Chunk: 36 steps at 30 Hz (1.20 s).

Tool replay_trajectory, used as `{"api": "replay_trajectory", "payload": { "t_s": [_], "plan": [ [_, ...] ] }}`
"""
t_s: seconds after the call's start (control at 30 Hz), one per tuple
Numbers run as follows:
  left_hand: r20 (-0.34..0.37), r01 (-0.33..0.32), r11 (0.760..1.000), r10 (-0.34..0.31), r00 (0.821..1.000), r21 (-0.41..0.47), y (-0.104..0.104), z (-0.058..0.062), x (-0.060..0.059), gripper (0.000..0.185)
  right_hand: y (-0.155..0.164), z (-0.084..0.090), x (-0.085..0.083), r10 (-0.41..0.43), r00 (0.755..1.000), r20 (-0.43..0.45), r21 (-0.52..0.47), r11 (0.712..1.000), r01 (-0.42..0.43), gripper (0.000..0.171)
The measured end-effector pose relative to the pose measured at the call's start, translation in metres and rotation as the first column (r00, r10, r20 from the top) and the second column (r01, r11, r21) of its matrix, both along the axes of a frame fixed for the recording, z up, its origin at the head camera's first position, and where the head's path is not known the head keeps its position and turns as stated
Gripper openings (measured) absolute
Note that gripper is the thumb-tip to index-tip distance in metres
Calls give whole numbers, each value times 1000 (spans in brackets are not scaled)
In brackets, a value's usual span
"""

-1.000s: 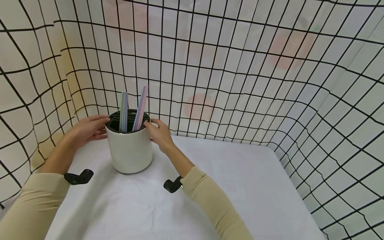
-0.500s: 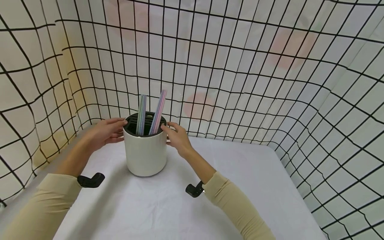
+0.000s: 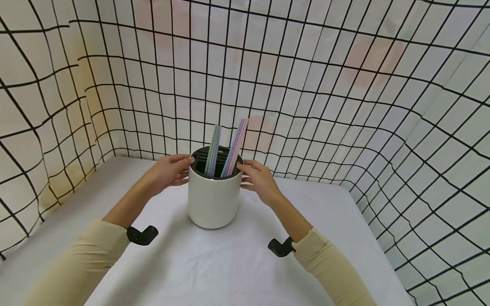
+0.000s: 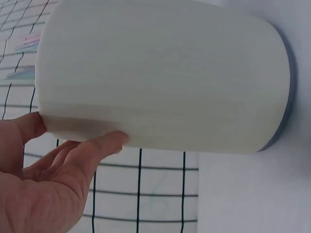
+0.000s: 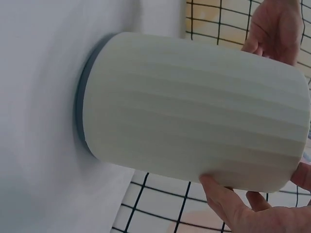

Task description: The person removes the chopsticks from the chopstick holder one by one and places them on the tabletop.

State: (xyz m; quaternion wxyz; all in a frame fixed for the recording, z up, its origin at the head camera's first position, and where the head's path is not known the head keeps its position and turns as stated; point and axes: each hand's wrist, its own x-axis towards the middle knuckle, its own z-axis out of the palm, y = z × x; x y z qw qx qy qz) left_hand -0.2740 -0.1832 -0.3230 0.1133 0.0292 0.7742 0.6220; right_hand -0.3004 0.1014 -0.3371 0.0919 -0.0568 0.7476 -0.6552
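From the head view, your left hand (image 3: 168, 172) and right hand (image 3: 260, 180) sat on either side of the cup (image 3: 214, 199), both up at its rim. The cup stood upright on the worktop (image 3: 229, 263), toward the far middle, near the grid wall (image 3: 344, 106). Your left fingers curved against the left of the rim and your right fingers against the right of it, so each grip was closed on the cup. Two pastel straws (image 3: 233, 148) stood in the cup's dark insert (image 3: 199, 157), the left one nearly upright, the right one leaning to the right. A black wrist mount (image 3: 142, 235) showed at the end of your left sleeve (image 3: 84, 263), and another sat at your right sleeve.

From the left wrist view, the cup (image 4: 160, 77) filled most of the frame, its pale ribbed side toward you and its grey base edge against the worktop (image 4: 257, 194). Your left hand (image 4: 43, 189) touched it at the rim end, the thumb pressed to the wall.

From the right wrist view, the cup (image 5: 194, 116) lay across the frame with its grey base on the worktop (image 5: 43, 97). Your right hand (image 5: 248, 208) met the rim end with its fingertips on the wall, and your left hand (image 5: 274, 29) showed on the cup's far side.
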Motion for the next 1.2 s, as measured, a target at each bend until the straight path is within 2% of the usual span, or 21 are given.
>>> {"api": "replay_trajectory", "payload": {
  "t_s": [0.17, 0.37, 0.57, 0.73, 0.97, 1.07, 1.2],
  "plan": [
    [-4, -19, 1000, 19, 1000, -3, 24, -3, -1, 67, 23, 1, 3, -7, 1000, 12, 9, 1000, 7, 50],
    [-14, -72, 997, 71, 997, -33, 53, -4, 0, 61, 50, 1, 8, 6, 1000, -11, -1, 1000, -6, 52],
    [-16, -78, 996, 77, 997, -35, 70, -4, 3, 59, 64, 2, 15, -8, 1000, -25, 18, 1000, 8, 53],
    [-20, -66, 997, 65, 998, -45, 73, -4, 5, 60, 69, 0, 15, -6, 999, -49, 38, 999, 8, 53],
    [-43, -3, 997, 0, 999, -81, 67, -4, 0, 60, 71, -4, 11, 15, 997, -71, 50, 999, -11, 55],
    [-26, 33, 998, -34, 999, -57, 66, -2, -4, 58, 72, -5, 11, 11, 997, -76, 48, 999, -8, 57],
    [7, 64, 998, -64, 998, 24, 66, 0, -8, 60, 72, -6, 12, -2, 996, -87, 34, 999, 5, 58]
  ]
}}
